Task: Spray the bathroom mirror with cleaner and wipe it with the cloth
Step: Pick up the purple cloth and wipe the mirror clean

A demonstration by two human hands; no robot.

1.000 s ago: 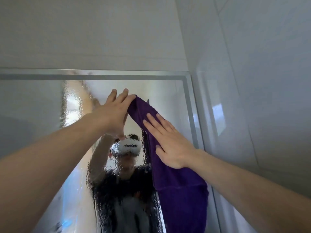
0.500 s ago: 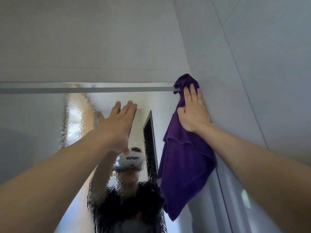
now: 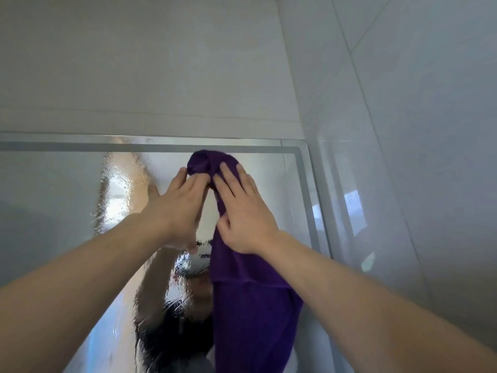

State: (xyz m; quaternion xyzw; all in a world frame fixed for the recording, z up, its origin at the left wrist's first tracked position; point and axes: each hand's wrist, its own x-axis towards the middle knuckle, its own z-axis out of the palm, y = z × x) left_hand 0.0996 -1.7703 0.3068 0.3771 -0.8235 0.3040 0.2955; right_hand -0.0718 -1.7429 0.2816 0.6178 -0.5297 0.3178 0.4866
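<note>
Head view: looking up at the top right corner of the mirror (image 3: 53, 200).
Cloth (image 3: 250, 319): purple, against the glass; top bunched under the fingers, rest hanging loose.
Right hand (image 3: 246, 211): flat, fingers straight, pressing the cloth to the glass.
Left hand (image 3: 174, 211): flat on the glass, fingertips touching the bunched top.
Film (image 3: 115, 189): wet streaks left of both hands; glass probably slick.
Handling: cloth looks light, soft and limp; a spread palm over the bunch should hold it.

Cloth (image 3: 250, 305) back from corner — left hand (image 3: 174, 211) touches it.
</note>
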